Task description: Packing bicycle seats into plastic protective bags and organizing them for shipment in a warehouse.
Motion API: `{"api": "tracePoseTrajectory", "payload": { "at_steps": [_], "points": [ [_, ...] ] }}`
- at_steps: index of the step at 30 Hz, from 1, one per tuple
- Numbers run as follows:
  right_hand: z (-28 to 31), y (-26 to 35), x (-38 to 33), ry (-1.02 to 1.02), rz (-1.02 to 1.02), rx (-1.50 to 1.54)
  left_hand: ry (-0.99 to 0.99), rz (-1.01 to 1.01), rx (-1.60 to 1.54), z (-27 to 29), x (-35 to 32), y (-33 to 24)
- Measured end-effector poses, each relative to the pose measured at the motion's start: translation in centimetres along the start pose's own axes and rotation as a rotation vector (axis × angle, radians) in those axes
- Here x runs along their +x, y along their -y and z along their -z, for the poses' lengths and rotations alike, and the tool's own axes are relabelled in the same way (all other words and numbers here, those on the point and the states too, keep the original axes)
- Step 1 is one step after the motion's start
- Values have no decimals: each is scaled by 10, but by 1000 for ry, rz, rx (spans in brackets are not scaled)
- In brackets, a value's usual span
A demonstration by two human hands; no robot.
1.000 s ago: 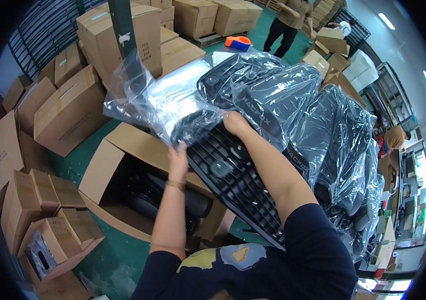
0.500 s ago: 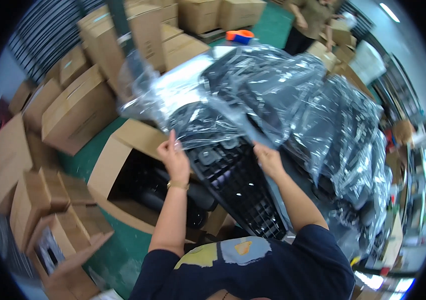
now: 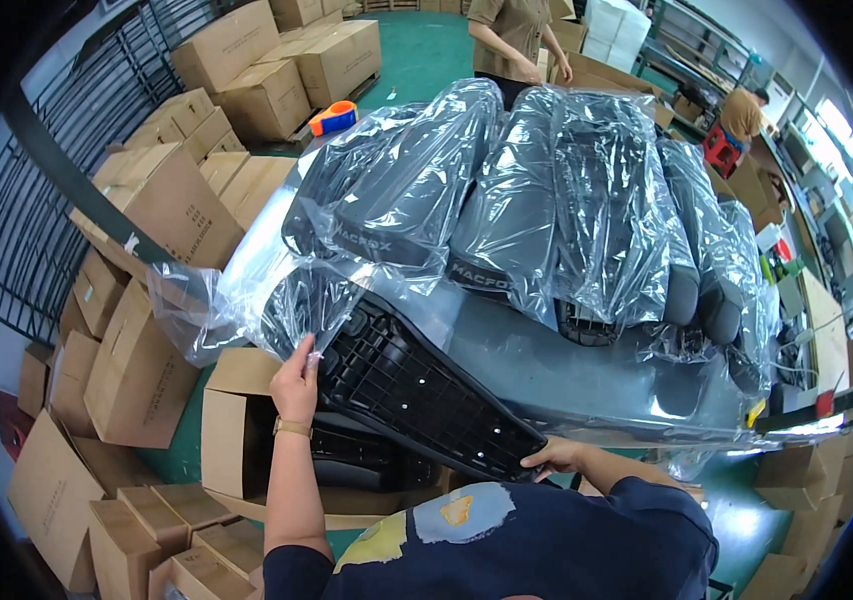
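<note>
A long black seat (image 3: 427,392), its ribbed plastic underside facing up, slants across in front of me at the table's near side. My left hand (image 3: 295,388) is closed, pinching the edge of a clear plastic bag (image 3: 282,305) beside the seat's far left end. The bag bunches around that end; how far it covers the seat I cannot tell. My right hand (image 3: 559,456) grips the seat's narrow near end, thumb on the underside and fingers partly hidden below. Beneath the seat, an open cardboard box (image 3: 232,440) contains more black seats (image 3: 362,460).
Bagged black seats (image 3: 507,200) lie in a row along the metal table (image 3: 517,350). An orange and blue tape dispenser (image 3: 334,118) sits at its far left corner. Cardboard boxes (image 3: 172,205) crowd the left around a metal post (image 3: 77,185). A co-worker (image 3: 512,40) stands beyond the table.
My right hand has shifted from the seat's far part to its near end, which has swung right. My left hand stays on the bag, now gathered farther left. My view has turned.
</note>
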State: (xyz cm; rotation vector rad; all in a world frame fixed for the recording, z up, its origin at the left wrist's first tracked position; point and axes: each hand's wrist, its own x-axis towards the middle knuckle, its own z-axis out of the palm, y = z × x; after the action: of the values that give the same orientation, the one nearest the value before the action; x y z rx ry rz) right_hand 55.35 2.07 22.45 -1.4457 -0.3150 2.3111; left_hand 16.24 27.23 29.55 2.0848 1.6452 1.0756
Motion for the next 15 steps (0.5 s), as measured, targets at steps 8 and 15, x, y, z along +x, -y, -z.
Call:
{"api": "tracePoseTrajectory", "payload": {
  "at_steps": [8, 15],
  "points": [
    [-49, 11, -18, -358, 520, -278, -74, 50, -327, 22, 24, -51],
    [-79, 2, -16, -83, 395, 166, 103, -255, 156, 52, 5, -97]
  ]
}}
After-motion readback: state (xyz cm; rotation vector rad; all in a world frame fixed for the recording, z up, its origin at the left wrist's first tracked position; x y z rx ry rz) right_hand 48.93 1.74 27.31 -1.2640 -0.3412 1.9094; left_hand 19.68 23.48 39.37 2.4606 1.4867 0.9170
